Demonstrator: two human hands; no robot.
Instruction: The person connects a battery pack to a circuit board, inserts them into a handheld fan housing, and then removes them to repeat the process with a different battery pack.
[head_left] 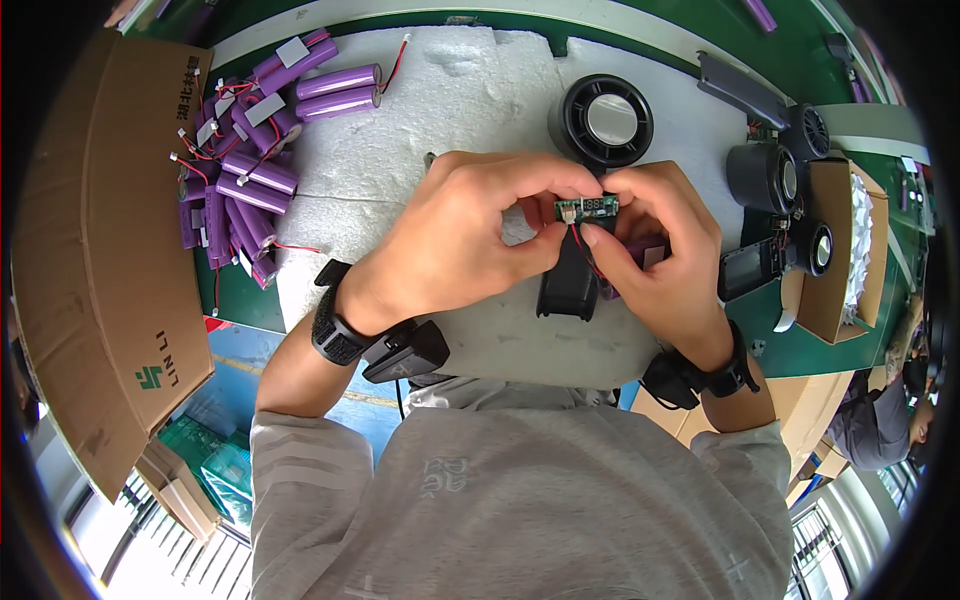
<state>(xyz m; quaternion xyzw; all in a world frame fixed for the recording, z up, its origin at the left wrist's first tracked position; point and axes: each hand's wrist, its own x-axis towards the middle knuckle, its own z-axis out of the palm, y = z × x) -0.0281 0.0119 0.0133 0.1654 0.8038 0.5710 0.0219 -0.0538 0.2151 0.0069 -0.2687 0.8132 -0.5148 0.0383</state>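
A small green circuit board (598,208) with a digit display is pinched between both hands. My left hand (465,225) has thumb and index finger closed at its left end, by a small white plug (569,213). At the right end, my right hand (670,240) grips it the same way. Red and black wires (588,251) run down from the plug. Below lies a black handle shell (567,287), and above it a round black fan head (601,122) with a silver centre. A purple battery pack (652,247) shows partly under my right hand.
Purple battery packs (258,170) with wires pile up at the left on white foam (450,90), beside a large cardboard box (120,230). Other black fan units (762,178) lie at the right near a smaller box (838,270). Someone sits far right.
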